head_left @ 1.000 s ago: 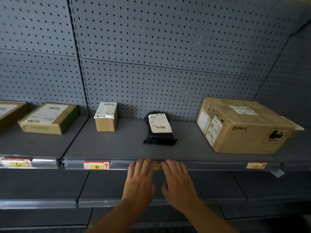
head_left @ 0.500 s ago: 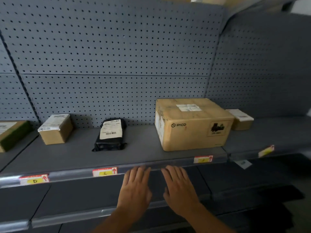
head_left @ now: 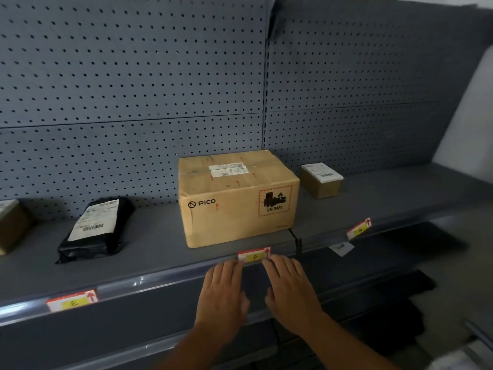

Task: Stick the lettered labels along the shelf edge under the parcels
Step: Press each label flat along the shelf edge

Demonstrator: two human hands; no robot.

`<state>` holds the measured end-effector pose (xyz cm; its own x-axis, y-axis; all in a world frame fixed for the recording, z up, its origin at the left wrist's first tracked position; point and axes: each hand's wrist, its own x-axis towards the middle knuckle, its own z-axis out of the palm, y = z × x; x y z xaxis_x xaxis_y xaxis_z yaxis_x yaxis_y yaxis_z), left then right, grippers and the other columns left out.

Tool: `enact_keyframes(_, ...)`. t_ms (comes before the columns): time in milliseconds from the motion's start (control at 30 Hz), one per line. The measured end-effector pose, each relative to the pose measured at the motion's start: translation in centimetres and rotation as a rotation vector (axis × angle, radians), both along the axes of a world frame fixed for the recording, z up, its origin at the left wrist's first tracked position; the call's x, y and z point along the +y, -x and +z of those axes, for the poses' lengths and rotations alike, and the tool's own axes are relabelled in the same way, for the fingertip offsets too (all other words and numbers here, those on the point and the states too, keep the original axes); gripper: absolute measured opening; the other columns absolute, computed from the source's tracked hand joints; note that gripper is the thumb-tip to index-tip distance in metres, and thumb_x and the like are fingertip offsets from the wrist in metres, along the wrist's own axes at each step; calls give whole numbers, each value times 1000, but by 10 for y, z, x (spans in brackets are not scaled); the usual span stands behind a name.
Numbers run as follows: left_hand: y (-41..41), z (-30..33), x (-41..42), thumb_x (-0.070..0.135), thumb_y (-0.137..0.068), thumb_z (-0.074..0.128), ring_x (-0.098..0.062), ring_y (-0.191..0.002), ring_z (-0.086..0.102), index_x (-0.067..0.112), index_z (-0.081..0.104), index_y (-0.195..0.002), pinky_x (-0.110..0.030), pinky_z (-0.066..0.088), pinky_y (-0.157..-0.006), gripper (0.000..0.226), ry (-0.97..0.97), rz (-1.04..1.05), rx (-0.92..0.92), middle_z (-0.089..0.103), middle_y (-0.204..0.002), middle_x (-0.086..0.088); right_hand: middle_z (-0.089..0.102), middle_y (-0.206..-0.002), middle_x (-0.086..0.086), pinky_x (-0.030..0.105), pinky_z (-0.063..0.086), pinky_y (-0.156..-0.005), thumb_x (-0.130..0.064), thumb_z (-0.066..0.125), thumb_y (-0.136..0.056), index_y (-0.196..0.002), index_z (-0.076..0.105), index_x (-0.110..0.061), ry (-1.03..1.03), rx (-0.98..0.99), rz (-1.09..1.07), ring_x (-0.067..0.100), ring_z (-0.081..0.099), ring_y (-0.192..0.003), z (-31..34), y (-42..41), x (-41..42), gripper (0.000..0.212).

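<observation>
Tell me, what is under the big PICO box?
The grey shelf it sits on, and on the shelf edge just below, the label F. Anything squeezed beneath the PICO box itself is covered.

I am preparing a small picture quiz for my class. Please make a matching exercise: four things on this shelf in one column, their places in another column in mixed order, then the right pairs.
Things:
1. label E
2. label F
3. black mailer bag
4. small box with white sticker

Places:
a. lying left of the PICO box
b. shelf edge, just beyond the fingertips of both hands
c. right of the PICO box, near the pegboard
d. shelf edge, far left

Pairs: 1-d, 2-b, 3-a, 4-c
</observation>
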<state>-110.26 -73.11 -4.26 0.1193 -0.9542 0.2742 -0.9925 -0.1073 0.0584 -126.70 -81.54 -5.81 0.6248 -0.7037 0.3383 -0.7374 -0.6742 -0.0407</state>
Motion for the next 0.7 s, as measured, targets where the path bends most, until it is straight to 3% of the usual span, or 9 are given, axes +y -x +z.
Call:
enact_keyframes(233, 1, -6, -38, 37, -93, 49, -22, -139, 31, 16, 20, -155, -42, 19, -122, 71, -4, -6, -12, 31, -153, -3, 53, -137, 5, 42, 41, -112, -21, 64, -78, -138, 50, -14, 31, -27, 50, 23, 50, -127, 2, -11, -33, 62)
enact_keyframes(400, 9, -14, -42, 38, -90, 53, -27, -135, 36, 10, 26, -154, -45, 23, -121, 75, 10, 38, -3, 36, -149, -9, 49, -142, 5, 43, 38, -116, -20, 59, -83, -142, 46, -14, 21, -72, 110, 23, 45, -134, -8, -9, -46, 61)
enact_keyframes(533, 9, -16, -44, 38, -79, 63, -30, -124, 46, 8, 43, -144, -48, 34, -115, 74, -3, 55, -32, 49, -136, -10, 50, -140, 4, 42, 38, -115, -21, 60, -83, -140, 47, -15, 35, -83, 195, 23, 45, -132, -11, -9, -53, 58)
enact_keyframes(700, 16, -18, -38, 39, -84, 58, -30, -138, 37, 11, 35, -151, -49, 21, -121, 75, -59, 134, -71, 42, -150, -10, 54, -131, 2, 42, 39, -114, -23, 60, -81, -133, 53, -15, 54, -54, 270, 24, 51, -124, -7, -10, -61, 53)
